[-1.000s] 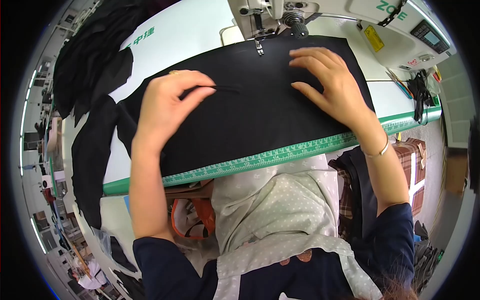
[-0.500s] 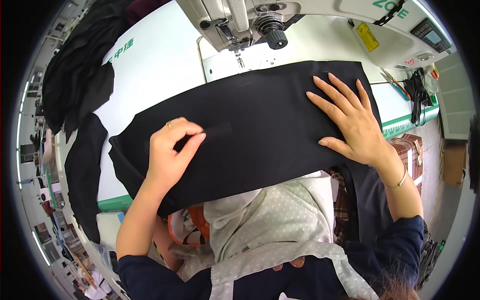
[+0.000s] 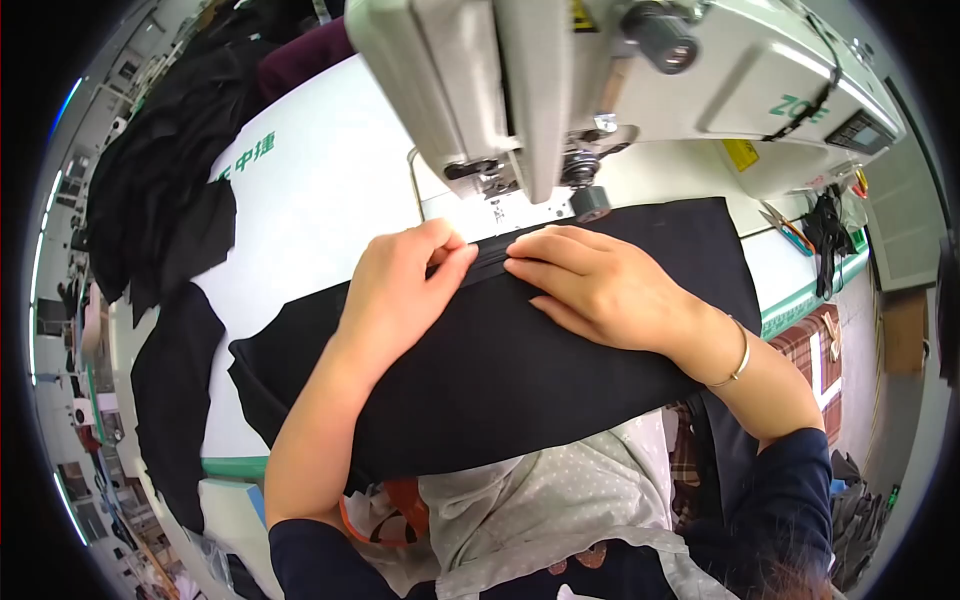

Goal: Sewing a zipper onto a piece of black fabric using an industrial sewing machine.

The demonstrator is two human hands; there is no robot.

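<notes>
A large piece of black fabric [image 3: 520,370] lies across the white sewing table, hanging over the near edge. My left hand [image 3: 400,295] pinches a fold of the fabric at its far edge, fingers curled. My right hand [image 3: 600,285] presses flat on the same fold, fingertips meeting the left hand's. Both hands sit just in front of the needle and presser foot [image 3: 495,195] of the grey-white sewing machine [image 3: 560,70], which fills the top of the view.
A heap of black fabric pieces [image 3: 160,210] lies at the table's left, with one strip hanging over the edge. Scissors and small tools [image 3: 800,230] rest at the right by the green-edged table rim [image 3: 810,290]. A pale dotted apron covers my lap.
The view has moved closer to the machine. Both hands slid the fabric's far edge up to the presser foot and came together on a fold; earlier they lay spread apart on the cloth.
</notes>
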